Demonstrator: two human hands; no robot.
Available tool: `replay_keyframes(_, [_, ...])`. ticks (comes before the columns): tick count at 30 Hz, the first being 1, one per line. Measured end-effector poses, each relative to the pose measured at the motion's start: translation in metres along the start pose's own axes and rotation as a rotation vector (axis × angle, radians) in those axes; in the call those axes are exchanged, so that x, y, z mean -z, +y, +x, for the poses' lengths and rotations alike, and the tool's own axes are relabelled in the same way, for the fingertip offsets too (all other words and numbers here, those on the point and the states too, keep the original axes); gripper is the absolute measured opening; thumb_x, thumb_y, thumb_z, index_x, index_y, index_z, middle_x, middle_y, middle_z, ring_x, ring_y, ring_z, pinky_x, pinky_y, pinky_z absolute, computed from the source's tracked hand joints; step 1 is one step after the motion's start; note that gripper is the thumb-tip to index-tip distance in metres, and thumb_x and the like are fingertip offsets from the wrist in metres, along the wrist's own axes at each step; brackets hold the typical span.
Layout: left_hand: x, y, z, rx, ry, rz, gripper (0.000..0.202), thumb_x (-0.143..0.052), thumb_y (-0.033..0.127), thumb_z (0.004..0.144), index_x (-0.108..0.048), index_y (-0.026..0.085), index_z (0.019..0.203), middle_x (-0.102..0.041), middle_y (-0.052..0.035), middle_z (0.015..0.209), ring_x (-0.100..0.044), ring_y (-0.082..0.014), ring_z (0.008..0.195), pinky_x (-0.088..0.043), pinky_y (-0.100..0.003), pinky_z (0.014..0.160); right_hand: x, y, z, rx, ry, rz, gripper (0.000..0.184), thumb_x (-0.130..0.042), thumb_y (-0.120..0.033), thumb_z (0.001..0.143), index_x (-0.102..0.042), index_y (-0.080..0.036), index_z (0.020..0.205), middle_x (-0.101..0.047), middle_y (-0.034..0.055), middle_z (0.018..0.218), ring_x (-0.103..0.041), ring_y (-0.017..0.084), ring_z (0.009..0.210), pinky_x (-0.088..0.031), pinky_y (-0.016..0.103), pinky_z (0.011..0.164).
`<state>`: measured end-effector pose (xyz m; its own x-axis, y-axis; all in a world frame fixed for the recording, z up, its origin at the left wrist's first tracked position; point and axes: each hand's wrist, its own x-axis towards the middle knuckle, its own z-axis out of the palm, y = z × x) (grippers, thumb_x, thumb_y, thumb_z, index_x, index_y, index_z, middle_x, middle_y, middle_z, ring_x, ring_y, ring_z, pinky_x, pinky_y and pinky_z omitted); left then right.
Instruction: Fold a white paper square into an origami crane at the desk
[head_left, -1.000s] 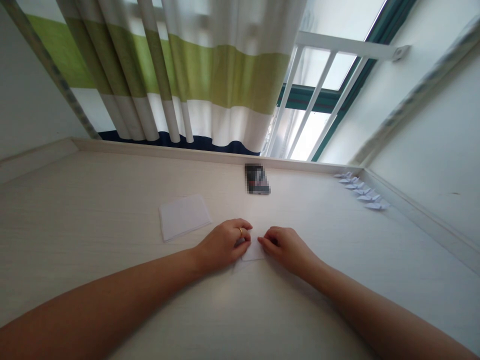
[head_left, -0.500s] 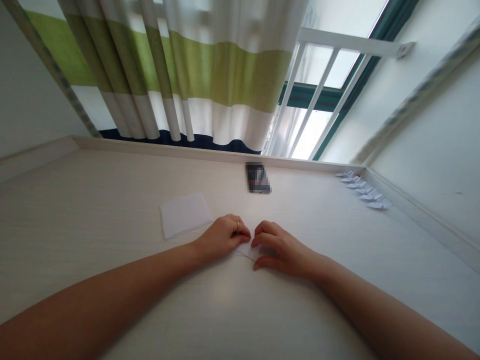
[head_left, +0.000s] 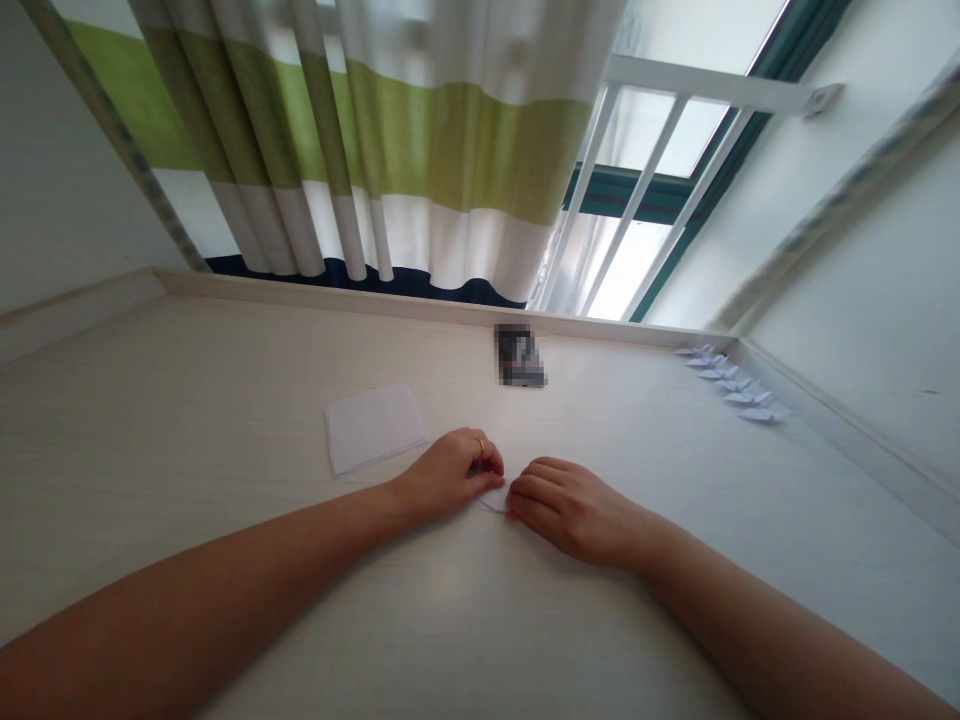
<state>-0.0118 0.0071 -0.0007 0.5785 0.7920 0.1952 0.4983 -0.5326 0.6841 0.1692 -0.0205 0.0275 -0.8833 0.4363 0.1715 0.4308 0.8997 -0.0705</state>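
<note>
A small piece of folded white paper [head_left: 495,498] lies on the pale table between my two hands, mostly covered by them. My left hand [head_left: 461,468], with a ring on one finger, pinches the paper's left part. From the right, my right hand [head_left: 566,508] is closed on the paper's other end, fingers pressed together and thumb tucked underneath. A stack of white paper sheets [head_left: 376,430] lies just beyond my left wrist.
A dark, blurred-out flat object [head_left: 519,356] lies near the table's back ledge [head_left: 420,308]. Several folded white paper figures [head_left: 735,385] stand in a row at the right. Behind are a striped curtain [head_left: 450,150] and a white railing [head_left: 705,85].
My right hand has closed from a spread thumb and fingers to a pinch on the paper, covering more of it. My left hand keeps its hold. The view has shifted slightly.
</note>
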Motion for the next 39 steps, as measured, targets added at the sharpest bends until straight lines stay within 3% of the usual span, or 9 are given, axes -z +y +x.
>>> replay_keyframes(7, [0.000,0.000,-0.001,-0.019,0.011,0.026,0.006,-0.054,0.016,0.072,-0.060,0.016,0.070,-0.054,-0.0005,0.070,-0.049,-0.0127,0.071,-0.039,-0.023,0.067,-0.003,0.006,-0.002,0.036,0.019,0.123,0.025,-0.033,-0.016,0.086,-0.058,-0.014,0.087,-0.058,0.0102,0.088,-0.049,0.016,0.082,-0.041,0.032,0.074])
replay_keyframes(13, [0.001,0.002,-0.001,-0.017,0.023,0.017,0.010,-0.053,0.014,0.070,-0.062,0.016,0.071,-0.057,-0.0012,0.072,-0.052,-0.0134,0.072,-0.041,-0.024,0.069,-0.006,0.013,-0.002,-0.085,0.026,0.376,0.022,-0.037,-0.016,0.085,-0.059,-0.016,0.087,-0.055,0.0083,0.090,-0.049,0.015,0.086,-0.041,0.031,0.080])
replay_keyframes(16, [0.004,0.000,0.000,-0.002,-0.024,-0.031,0.015,-0.051,0.011,0.067,-0.064,0.016,0.073,-0.058,-0.0015,0.075,-0.054,-0.0132,0.073,-0.042,-0.023,0.069,-0.010,0.014,0.000,-0.147,0.045,0.446,0.020,-0.038,-0.017,0.085,-0.058,-0.016,0.084,-0.053,0.0078,0.088,-0.050,0.015,0.085,-0.041,0.030,0.079])
replay_keyframes(21, [0.006,-0.004,0.002,0.057,-0.099,-0.086,0.018,-0.053,0.012,0.064,-0.064,0.015,0.078,-0.059,-0.0016,0.078,-0.055,-0.0130,0.072,-0.043,-0.022,0.067,-0.014,0.013,0.003,-0.218,0.054,0.502,0.015,-0.040,-0.019,0.084,-0.054,-0.015,0.079,-0.052,0.0078,0.087,-0.050,0.014,0.081,-0.042,0.029,0.076])
replay_keyframes(31, [0.007,-0.003,0.002,0.062,-0.107,-0.115,0.018,-0.054,0.012,0.064,-0.065,0.017,0.078,-0.060,-0.0015,0.082,-0.055,-0.0134,0.077,-0.043,-0.022,0.071,-0.012,0.016,0.004,-0.278,0.074,0.604,0.011,-0.043,-0.017,0.082,-0.050,-0.016,0.073,-0.049,0.0064,0.087,-0.049,0.013,0.080,-0.043,0.027,0.072])
replay_keyframes(39, [0.007,-0.003,0.002,0.085,-0.095,-0.128,0.016,-0.054,0.012,0.063,-0.064,0.016,0.076,-0.059,-0.0006,0.077,-0.053,-0.0116,0.069,-0.042,-0.020,0.064,-0.020,0.012,0.008,-0.342,0.115,0.581,0.010,-0.046,-0.016,0.080,-0.044,-0.017,0.070,-0.047,0.0050,0.085,-0.047,0.013,0.076,-0.042,0.026,0.070])
